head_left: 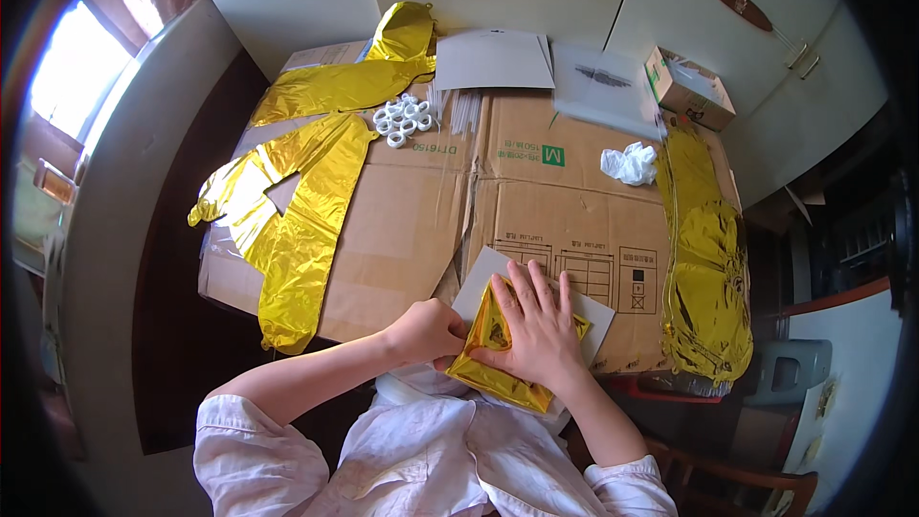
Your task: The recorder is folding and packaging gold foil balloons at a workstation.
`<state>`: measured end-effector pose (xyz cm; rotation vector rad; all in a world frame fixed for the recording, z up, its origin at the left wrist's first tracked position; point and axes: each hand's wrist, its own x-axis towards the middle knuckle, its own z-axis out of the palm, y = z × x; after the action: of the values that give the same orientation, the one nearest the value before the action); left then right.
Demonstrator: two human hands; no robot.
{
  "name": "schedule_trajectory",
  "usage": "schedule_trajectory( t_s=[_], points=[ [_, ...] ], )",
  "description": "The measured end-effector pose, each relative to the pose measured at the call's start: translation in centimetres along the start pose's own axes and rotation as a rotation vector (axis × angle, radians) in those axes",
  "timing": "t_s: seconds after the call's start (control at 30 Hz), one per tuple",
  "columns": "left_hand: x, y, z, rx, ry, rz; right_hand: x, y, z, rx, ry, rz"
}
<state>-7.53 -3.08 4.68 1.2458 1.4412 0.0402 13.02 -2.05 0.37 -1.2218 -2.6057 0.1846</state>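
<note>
Right hand (pixel 536 325) lies flat, fingers spread, pinning folded gold foil balloon (pixel 488 369) onto grey card (pixel 598 316); left hand (pixel 426 330) pinches its edge, keeping it steady

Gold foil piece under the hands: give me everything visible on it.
The gold foil piece is shiny, crinkled metallic film, deflated and folded into a rough triangle. It lies partly on a grey card sheet at the near edge of the flattened cardboard, its lower end overhanging toward the person. The right hand presses flat on it; the left hand pinches its left edge.

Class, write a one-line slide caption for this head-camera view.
Both hands, left and right, press a folded gold foil balloon onto cardboard.
</note>
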Motion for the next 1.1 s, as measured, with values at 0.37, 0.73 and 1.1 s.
schedule_trajectory(
  t_s=[0.37,0.73,1.1],
  points=[
    [-0.6,-0.3,-0.1,-0.336,-0.045,-0.057,0.1,-0.1,0.3,-0.023,-0.032,0.014],
    [-1.2,-1.3,1.2,-0.015,0.063,0.175,0.1,-0.2,0.2,-0.023,-0.011,0.016],
    [-1.1,-1.7,0.0,-0.311,-0.109,0.02,0.1,-0.1,0.0,-0.017,-0.044,0.014]
  ],
)
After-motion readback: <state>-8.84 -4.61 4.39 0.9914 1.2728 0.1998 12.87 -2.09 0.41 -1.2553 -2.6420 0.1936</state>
